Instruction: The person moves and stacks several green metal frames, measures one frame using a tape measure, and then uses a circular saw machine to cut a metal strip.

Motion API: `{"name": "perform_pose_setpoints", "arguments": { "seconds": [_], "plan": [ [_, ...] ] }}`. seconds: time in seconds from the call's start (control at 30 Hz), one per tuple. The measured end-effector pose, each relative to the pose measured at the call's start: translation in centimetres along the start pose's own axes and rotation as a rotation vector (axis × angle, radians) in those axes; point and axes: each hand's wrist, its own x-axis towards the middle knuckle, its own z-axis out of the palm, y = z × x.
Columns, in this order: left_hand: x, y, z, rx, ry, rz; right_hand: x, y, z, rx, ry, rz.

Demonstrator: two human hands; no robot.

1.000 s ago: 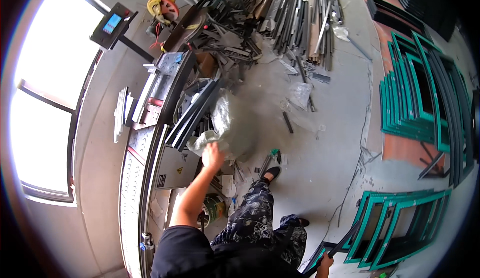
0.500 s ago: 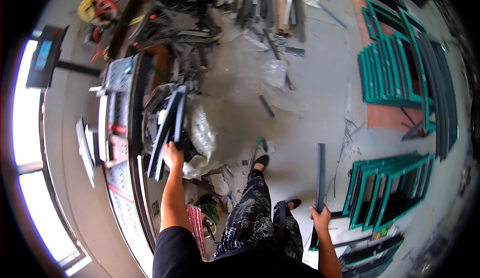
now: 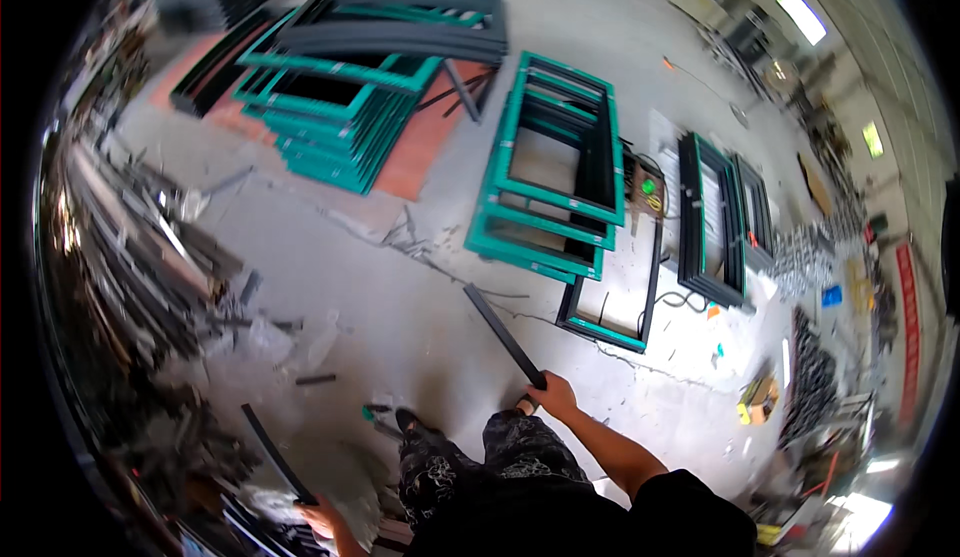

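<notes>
At the lower left, my left hand is closed on the near end of a dark grey bar, which slants up and to the left. Close by lie a crumpled pale plastic sheet and several more bars, partly in shadow. My right hand grips another dark grey bar by its lower end, in front of my legs. That bar points away toward a stack of green and black rectangular frames, apart from it.
Farther left, green frames are piled on a reddish sheet. Offcuts and long strips crowd the left side. Black frames stand to the right. An open carton sits on the floor at right. A short offcut lies ahead.
My view has swung right, toward the frame stacks. My left hand, earlier among bars on the plastic sheet, now holds one raised away from them. My right hand still holds its bar.
</notes>
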Motion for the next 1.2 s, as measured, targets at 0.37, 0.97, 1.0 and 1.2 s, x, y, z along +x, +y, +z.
{"name": "perform_pose_setpoints", "arguments": {
  "seconds": [0.37, 0.97, 1.0, 1.2],
  "plan": [
    [-23.0, 34.2, 4.9, -0.336, -0.216, 0.825, -3.9, 31.2, -14.8, 0.107, 0.342, 0.345],
    [-51.9, 72.4, 9.5, -0.174, -0.507, 1.137, 2.4, 47.4, -29.6, 0.877, 0.386, 0.883],
    [-53.8, 74.9, 9.2, -0.214, -0.510, 1.169, 2.6, 47.9, -30.4, 0.873, 0.390, 0.885],
    [-62.6, 86.9, 10.9, -0.252, -0.578, 1.223, 7.6, 51.4, -35.8, 0.972, 0.306, 1.054]
  ]
}}
